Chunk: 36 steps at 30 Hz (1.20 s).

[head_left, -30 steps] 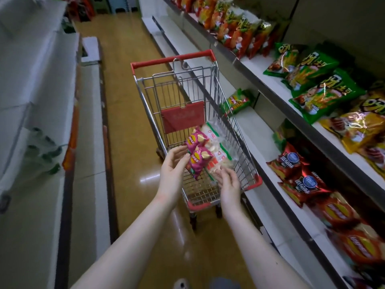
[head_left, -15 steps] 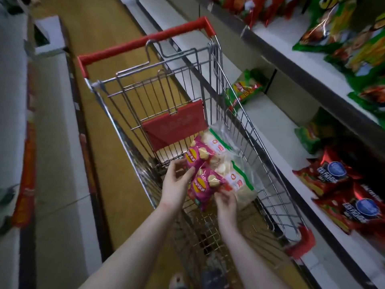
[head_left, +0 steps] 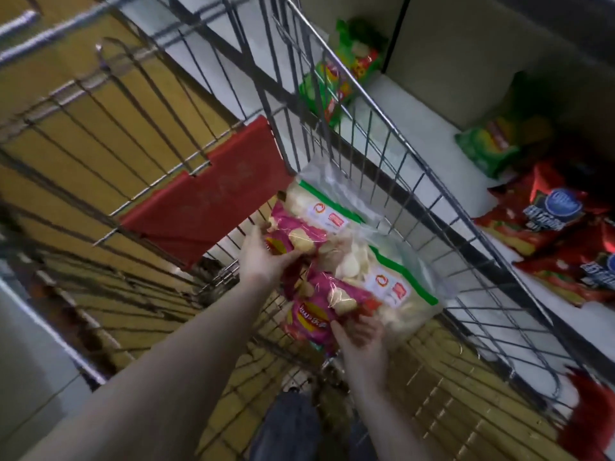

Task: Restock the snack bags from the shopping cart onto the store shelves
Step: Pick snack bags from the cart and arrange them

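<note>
Reaching down into the shopping cart [head_left: 411, 154], the person has both hands on a bundle of snack bags held inside the basket, against its right-hand wire wall. The left hand [head_left: 266, 257] grasps the upper pink chip bag [head_left: 296, 227], with its fingers curled over the bag's near edge. The right hand [head_left: 361, 337] pinches the bottom corner of the lower pink chip bag [head_left: 319, 311], thumb on the printed front. Behind the two pink bags, on the side nearer the cart's right wall, lie two clear bags with green stripes [head_left: 396, 287], full of pale pieces. They overlap one another and touch the pink ones. Motion blur hides whether either hand also touches them.

At the handle end of the cart, the red seat flap [head_left: 206, 201] hangs tilted, just beside the top of the bundle. Through the cart's floor wires a yellow floor [head_left: 442, 387] shows. A red corner bumper [head_left: 585, 410] sits at the cart's near right corner.

Beyond the cart's right wall runs a white store shelf [head_left: 399, 101]. On it are green snack bags [head_left: 336, 78], and closer to the person lie red snack bags [head_left: 545, 221] with round blue marks.
</note>
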### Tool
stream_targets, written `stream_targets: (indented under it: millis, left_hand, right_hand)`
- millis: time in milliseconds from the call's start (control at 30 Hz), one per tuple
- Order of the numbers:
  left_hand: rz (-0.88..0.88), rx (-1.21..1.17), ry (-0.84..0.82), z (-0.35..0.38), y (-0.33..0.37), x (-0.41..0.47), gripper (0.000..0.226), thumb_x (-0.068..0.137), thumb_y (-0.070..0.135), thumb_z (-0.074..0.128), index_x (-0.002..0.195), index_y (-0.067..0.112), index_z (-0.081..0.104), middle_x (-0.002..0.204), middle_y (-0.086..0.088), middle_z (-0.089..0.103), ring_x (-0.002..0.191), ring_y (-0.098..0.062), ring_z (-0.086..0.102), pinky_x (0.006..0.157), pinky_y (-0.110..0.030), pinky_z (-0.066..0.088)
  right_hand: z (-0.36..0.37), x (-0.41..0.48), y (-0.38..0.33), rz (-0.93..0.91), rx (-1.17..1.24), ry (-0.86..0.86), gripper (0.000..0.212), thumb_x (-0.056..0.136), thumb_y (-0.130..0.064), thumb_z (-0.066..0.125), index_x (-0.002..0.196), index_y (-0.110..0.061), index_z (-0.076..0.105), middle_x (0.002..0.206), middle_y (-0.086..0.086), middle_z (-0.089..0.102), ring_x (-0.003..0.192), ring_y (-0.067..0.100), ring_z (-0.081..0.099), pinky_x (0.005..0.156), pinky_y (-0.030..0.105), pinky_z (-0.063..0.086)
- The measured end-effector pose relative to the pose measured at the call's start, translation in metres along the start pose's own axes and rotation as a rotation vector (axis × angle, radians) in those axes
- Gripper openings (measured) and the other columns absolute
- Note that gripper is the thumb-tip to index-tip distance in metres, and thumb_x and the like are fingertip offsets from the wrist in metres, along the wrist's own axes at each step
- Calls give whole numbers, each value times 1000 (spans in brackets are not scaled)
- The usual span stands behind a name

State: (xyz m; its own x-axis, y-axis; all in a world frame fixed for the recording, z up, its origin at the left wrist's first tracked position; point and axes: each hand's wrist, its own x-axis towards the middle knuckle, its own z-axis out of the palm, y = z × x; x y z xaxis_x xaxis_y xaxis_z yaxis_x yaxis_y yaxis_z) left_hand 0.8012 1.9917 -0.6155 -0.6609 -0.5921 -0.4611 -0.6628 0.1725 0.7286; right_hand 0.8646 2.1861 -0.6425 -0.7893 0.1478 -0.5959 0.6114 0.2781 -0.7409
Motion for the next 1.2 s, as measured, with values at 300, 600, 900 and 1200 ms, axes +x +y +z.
stream_targets:
  millis: [300,600,900,1200]
  left_hand:
    - [-9,170,-49,25,-30,49,87,60,25,89,133,11,44,132,-8,52,126,-27,47,109,-42,38]
    - [63,-115,61,-19,-3,30,71,60,28,89,120,21,52,108,6,62,103,-18,61,94,-40,51]
    - [88,-364,22,-53,27,6,88,44,51,84,119,29,44,108,8,63,96,-9,66,89,-37,55]
    - [103,-267,-11,-50,45,-3,91,48,66,75,118,25,35,108,7,59,99,-13,64,91,-41,53]
  right_hand:
    - [12,-3,13,31,12,4,61,68,-22,84,114,-22,44,115,1,57,108,16,55,91,28,42]
    - [19,-5,1,20,6,-75,72,68,-34,81,127,-19,42,118,-8,54,109,11,53,90,24,43]
    - [44,14,1,38,-101,-56,82,56,-29,91,121,-15,44,117,3,62,108,23,61,97,46,48]
    - [47,10,-9,-24,-4,-14,58,61,-20,89,107,-22,54,95,-5,67,88,13,64,81,31,50]
